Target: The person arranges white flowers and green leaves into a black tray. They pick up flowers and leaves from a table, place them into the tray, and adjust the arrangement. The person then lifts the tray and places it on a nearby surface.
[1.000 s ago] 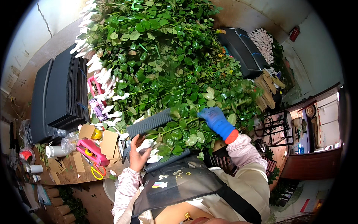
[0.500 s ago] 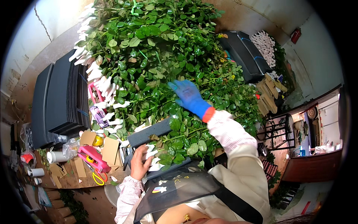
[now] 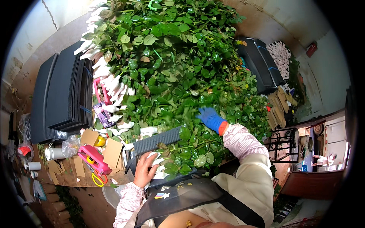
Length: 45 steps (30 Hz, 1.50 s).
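My bare left hand (image 3: pixel 143 169) is at the front of the bench, its thumb and fingers closed around white-sleeved flower heads (image 3: pixel 160 174) of a small bunch of leafy rose stems (image 3: pixel 194 154). Just beyond it lies a dark grey ribbed cardboard strip (image 3: pixel 157 140), next to the bunch. To the right, my right hand (image 3: pixel 211 118) wears a blue glove with an orange cuff. It is over the large heap of leafy rose stems (image 3: pixel 171 76), fingers stretched toward the left among slightly blurred leaves, with no stem visibly held.
Stacks of dark cardboard sheets (image 3: pixel 66 91) stand at the left. A pink tape dispenser (image 3: pixel 95 159), yellow-and-red scissors (image 3: pixel 99 178), cardboard pieces (image 3: pixel 113 154) and a white cup (image 3: pixel 53 154) lie near the left front edge. A dark wrapped bundle (image 3: pixel 258 64) sits at the far right.
My right hand has drawn back toward me and to the right across the leaves. The left hand stays at the white-sleeved heads. The whole view has shifted slightly.
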Each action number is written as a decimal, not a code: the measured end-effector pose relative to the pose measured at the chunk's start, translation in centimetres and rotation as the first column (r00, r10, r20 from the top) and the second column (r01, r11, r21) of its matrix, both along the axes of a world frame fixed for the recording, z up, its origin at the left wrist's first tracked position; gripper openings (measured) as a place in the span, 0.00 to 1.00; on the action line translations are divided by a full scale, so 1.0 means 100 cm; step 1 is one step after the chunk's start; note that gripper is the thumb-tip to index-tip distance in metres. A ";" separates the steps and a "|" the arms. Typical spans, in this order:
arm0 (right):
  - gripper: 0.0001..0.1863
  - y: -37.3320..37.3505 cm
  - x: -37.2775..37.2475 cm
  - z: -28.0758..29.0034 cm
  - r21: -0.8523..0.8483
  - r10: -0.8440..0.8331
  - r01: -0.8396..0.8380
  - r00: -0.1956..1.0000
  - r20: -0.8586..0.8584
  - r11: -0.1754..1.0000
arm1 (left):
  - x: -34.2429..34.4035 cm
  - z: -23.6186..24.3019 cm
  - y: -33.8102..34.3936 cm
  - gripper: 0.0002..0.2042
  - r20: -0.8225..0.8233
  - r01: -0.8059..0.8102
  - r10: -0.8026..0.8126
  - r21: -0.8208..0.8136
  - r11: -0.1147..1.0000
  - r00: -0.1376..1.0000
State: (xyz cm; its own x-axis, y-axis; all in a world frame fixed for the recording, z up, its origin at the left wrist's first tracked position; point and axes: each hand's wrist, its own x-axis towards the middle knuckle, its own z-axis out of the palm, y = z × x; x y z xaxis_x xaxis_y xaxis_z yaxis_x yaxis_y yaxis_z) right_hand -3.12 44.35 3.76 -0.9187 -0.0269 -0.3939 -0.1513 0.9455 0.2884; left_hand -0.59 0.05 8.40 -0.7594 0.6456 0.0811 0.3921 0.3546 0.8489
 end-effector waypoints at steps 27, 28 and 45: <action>0.25 -0.019 -0.077 0.163 -0.252 -0.088 -0.329 0.440 -0.893 0.910 | 0.011 -0.016 0.017 0.09 0.001 -0.314 0.317 0.133 0.940 0.948; 0.27 -0.016 -0.071 0.179 -0.126 0.007 -0.309 0.395 -0.919 0.943 | 0.010 -0.020 0.018 0.10 -0.026 -0.294 0.300 0.129 0.947 0.954; 0.25 -0.009 -0.047 0.225 -0.038 0.036 -0.229 0.307 -0.951 0.973 | 0.011 -0.016 0.014 0.13 -0.017 -0.317 0.323 0.148 0.937 0.946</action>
State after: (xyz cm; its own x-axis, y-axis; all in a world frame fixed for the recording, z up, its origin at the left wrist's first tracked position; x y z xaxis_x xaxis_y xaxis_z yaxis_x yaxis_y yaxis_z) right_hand -7.84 43.43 26.26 -0.6398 -0.1493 0.7539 0.0032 0.9804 0.1969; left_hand 0.53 1.45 6.77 -0.9182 0.3484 0.1886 0.3126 0.3446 0.8852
